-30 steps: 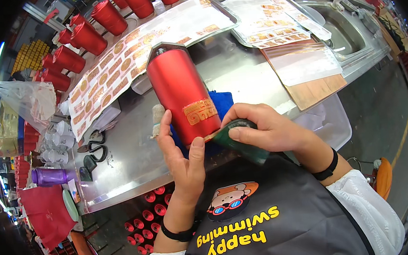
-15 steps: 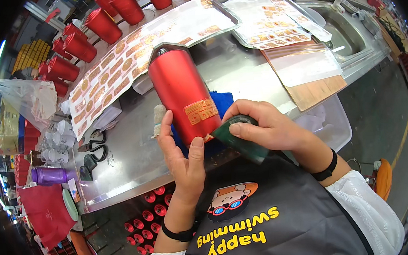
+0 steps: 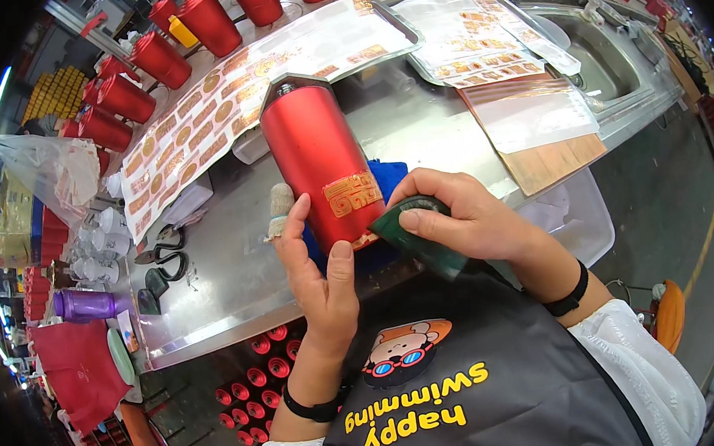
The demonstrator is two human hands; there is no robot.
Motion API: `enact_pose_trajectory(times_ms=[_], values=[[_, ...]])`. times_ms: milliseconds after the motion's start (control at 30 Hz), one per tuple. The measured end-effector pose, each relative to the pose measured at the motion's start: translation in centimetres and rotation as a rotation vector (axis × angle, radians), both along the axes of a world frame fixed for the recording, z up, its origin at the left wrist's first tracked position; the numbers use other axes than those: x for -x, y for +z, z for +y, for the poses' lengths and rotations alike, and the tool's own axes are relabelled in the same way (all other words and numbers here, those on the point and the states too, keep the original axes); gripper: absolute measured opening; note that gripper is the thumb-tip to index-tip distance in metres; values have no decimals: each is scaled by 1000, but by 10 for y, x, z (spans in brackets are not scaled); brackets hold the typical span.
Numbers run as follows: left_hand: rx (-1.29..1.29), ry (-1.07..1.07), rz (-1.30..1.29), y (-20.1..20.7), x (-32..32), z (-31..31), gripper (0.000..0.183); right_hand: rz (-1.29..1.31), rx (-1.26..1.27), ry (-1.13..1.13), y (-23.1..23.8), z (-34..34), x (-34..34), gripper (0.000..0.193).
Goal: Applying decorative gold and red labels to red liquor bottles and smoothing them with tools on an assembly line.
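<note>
A red metallic canister [image 3: 309, 143] lies tilted before me, its far end in a dark angular holder [image 3: 294, 82]. Near its close end it carries a gold patterned decal [image 3: 351, 195], with a small gold strip [image 3: 364, 241] at the bottom edge. My left hand [image 3: 322, 289] grips the canister's lower left side, thumb by the near end; one finger wears a pale finger cot [image 3: 280, 209]. In my right hand [image 3: 467, 218] is a flat dark green scraper [image 3: 421, 241], its tip touching the canister beside the gold strip. A blue cloth [image 3: 393, 176] shows underneath.
Decal sheets [image 3: 190, 127] cover the far side of the metal table [image 3: 425, 125]; more sheets [image 3: 476, 33] lie right, near a sink [image 3: 604, 57]. Black scissors [image 3: 166, 253] and a purple jar [image 3: 85, 305] are at left. Red canisters [image 3: 211, 25] line a conveyor behind.
The scraper has shifted slightly up and left, and more of the gold strip shows. Canisters on the conveyor have moved left; a yellow object now appears among them. My left hand stays nearly still.
</note>
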State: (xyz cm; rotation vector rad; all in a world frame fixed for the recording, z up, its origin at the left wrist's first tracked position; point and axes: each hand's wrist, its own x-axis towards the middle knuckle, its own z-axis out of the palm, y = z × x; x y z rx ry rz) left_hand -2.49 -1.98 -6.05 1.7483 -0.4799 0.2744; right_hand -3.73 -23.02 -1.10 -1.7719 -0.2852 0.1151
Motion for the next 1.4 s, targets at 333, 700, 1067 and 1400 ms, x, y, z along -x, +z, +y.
enact_pose_trajectory(times_ms=[333, 700, 1067, 1400], values=[[35, -5, 22, -1, 1, 1, 50, -71, -5, 48, 0, -1, -4, 19], [-111, 39, -42, 6, 1, -4, 55, -46, 71, 119, 5, 7, -4, 20], [-3, -15, -47, -1, -1, 2, 56, -19, 51, 69, 0, 4, -2, 20], [-59, 42, -6, 0, 0, -2, 57, -6, 17, 48, -2, -1, -1, 20]])
